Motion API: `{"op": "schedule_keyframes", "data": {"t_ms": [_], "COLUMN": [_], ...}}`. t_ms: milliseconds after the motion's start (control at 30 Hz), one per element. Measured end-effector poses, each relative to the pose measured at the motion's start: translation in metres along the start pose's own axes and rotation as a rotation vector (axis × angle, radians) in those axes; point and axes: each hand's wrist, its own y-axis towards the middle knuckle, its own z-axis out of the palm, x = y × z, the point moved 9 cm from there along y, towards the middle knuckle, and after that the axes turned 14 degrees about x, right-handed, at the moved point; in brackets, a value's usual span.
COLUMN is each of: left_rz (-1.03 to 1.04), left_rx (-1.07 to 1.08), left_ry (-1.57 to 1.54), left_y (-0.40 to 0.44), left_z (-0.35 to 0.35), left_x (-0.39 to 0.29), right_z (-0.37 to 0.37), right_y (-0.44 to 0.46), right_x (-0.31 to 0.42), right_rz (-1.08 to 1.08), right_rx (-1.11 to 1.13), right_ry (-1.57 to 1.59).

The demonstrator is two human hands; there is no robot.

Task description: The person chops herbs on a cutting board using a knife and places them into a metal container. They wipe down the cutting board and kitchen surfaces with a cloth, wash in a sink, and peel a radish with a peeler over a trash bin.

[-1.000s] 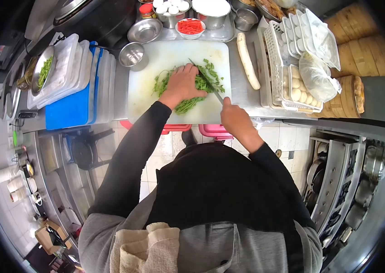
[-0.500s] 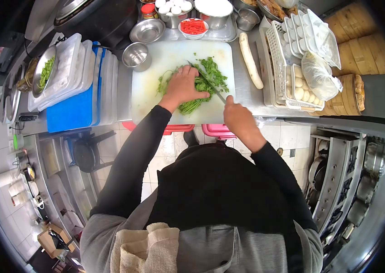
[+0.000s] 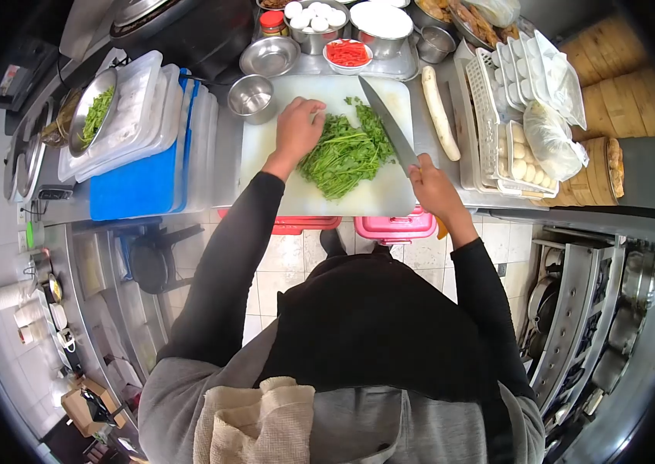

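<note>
On the white board [image 3: 389, 193] sits a big heap of leafy greens [image 3: 347, 155]. The right hand [image 3: 432, 185] has its fingers closed around the handle of a big knife [image 3: 393, 127], and the blade slants beside the heap. The left hand [image 3: 299, 131] is just left of the greens. Its fingers are bent and loosely apart, with nothing that I can see in them. I can't tell if it touches the leaves.

Behind the board, a small bowl [image 3: 349, 69] holds red strips [image 3: 347, 52]. One metal pot [image 3: 319, 40] is full of round white things [image 3: 316, 14], and the pot next to it [image 3: 381, 45] has something smooth and white. Off to the left, a metal dish [image 3: 78, 127] tilts on some plastic lids [image 3: 135, 116], with cut green bits [image 3: 97, 116] inside. Over on the right, a white basket [image 3: 482, 143] has pale round balls [image 3: 528, 170] by it in a clear box. Any words on the red-topped jar [image 3: 272, 25] are too tiny for me to read.
</note>
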Motion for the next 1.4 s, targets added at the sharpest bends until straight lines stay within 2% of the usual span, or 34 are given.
{"op": "schedule_keyframes", "data": {"t_ms": [33, 67, 133, 200, 267, 300, 367, 400, 467, 533, 600, 667, 733, 833, 900, 1000, 1267, 1367, 1400], "left_rz": [0.101, 0.101, 0.166, 0.177, 0.085, 0.087, 0.046, 0.046, -0.053, -0.089, -0.04, -0.02, 0.088, 0.042, 0.122, 0.152, 0.048, -0.23, -0.407], "left_rx": [-0.028, -0.028, 0.005, 0.041, 0.152, 0.151, 0.094, 0.089, 0.157, 0.141, 0.085, 0.045, -0.007, -0.044, -0.224, -0.33, -0.4, -0.418, -0.351], "left_ry": [0.07, 0.069, 0.309, 0.304, 0.15, 0.149, -0.201, -0.195, -0.437, -0.479, -0.638, -0.607, -0.743, -0.678, -0.796, -0.774, -0.716, -0.516, -0.251], "left_y": [0.004, 0.01, 0.022, 0.042, 0.058, 0.061, 0.061, 0.059, 0.053, 0.043, 0.024, -0.004, -0.044, -0.106, -0.14, -0.177, -0.291, -0.346, -0.363], "left_z": [0.0, 0.003, 0.015, 0.023, 0.026, 0.024, -0.005, -0.017, -0.031, -0.047, -0.066, -0.093, -0.122, -0.157, -0.19, -0.224, -0.254, -0.245, -0.239], "left_x": [-0.01, -0.014, -0.034, -0.021, -0.012, -0.012, -0.019, -0.028, -0.032, -0.035, -0.05, -0.067, -0.088, -0.093, -0.093, -0.112, -0.125, -0.11, -0.093], "right_z": [-0.001, -0.001, 0.0, 0.001, -0.001, -0.003, -0.003, -0.003, -0.005, -0.003, -0.001, 0.0, -0.005, -0.003, -0.004, -0.004, 0.012, -0.003, -0.013], "right_y": [-0.002, -0.004, -0.008, -0.015, -0.021, -0.026, -0.035, -0.038, -0.043, -0.045, -0.044, -0.044, -0.045, -0.046, -0.046, -0.044, -0.025, -0.031, -0.038], "right_x": [0.001, 0.004, 0.006, 0.011, 0.011, 0.008, 0.001, -0.003, -0.008, -0.02, -0.033, -0.042, -0.043, -0.051, -0.048, -0.045, -0.07, -0.076, -0.081], "right_rz": [-0.022, -0.021, 0.025, 0.034, 0.044, 0.049, 0.052, 0.07, 0.062, 0.093, 0.024, 0.044, -0.013, 0.092, 0.056, -0.034, -0.097, -0.205, -0.165], "right_rx": [-0.019, -0.019, -0.001, 0.006, 0.008, -0.009, -0.025, -0.014, -0.002, 0.02, -0.002, 0.019, -0.016, 0.088, 0.107, 0.109, 0.176, 0.09, 0.058], "right_ry": [-0.007, -0.009, -0.017, -0.008, 0.0, 0.02, 0.043, 0.071, 0.093, 0.09, 0.138, 0.174, 0.144, 0.171, 0.158, 0.157, 0.169, 0.103, 0.09]}}
